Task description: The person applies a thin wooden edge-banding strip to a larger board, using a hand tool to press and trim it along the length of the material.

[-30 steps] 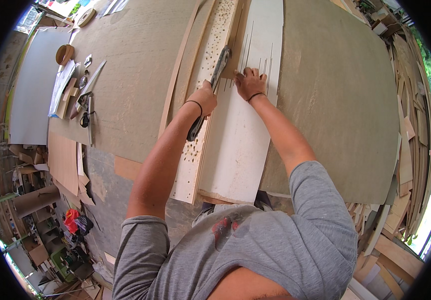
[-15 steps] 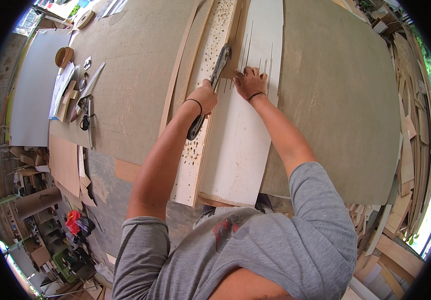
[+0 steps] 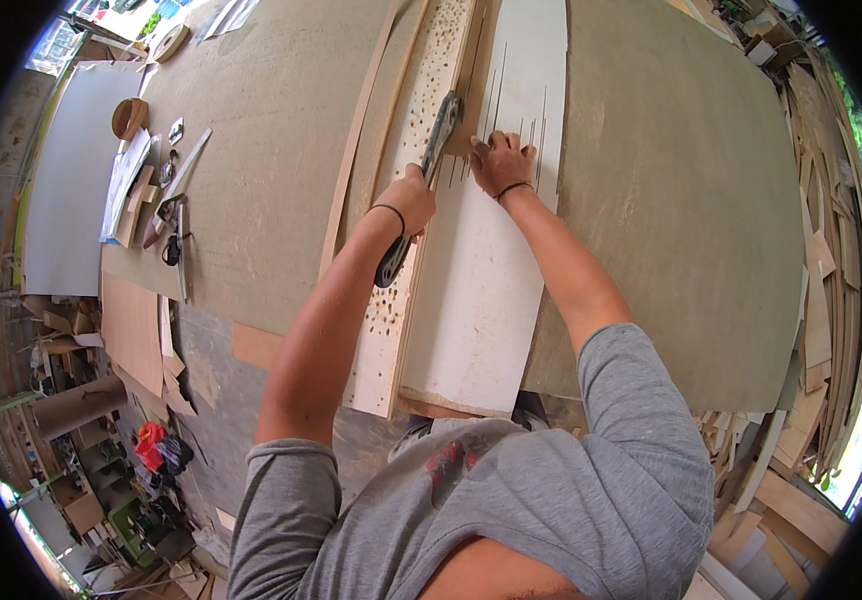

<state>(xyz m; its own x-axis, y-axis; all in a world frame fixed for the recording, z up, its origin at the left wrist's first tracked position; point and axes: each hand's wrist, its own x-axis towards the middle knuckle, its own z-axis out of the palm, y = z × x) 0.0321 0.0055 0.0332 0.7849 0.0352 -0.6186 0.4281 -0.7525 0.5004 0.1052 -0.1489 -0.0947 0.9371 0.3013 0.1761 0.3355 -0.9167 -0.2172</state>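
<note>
White and long, the board (image 3: 471, 310) runs from near to far across the middle of the surface (image 3: 671, 220), with thin dark lines (image 3: 545, 120) on its far part. Along its left side lies a dotted strip (image 3: 383, 320), pale with brown specks (holes or stains, I cannot tell which), and between the two, at the far end, runs a brown strip (image 3: 475, 70). The left grip (image 3: 411, 200) is closed around the middle of a black and grey tool (image 3: 442, 125), which slants, far end rightward over the brown strip, near end leftward over the dotted strip. Just right of it, the right grip (image 3: 502, 165) rests on the board by the lines, fingers bent and a little spread; whether it pinches anything, I cannot tell. Each wrist wears a dark band (image 3: 388, 209). Far left on the surface lie papers (image 3: 129, 170) and a brown roll (image 3: 130, 120), well apart from both hands. Wood scraps (image 3: 819, 270) are piled beyond the right edge.
</note>
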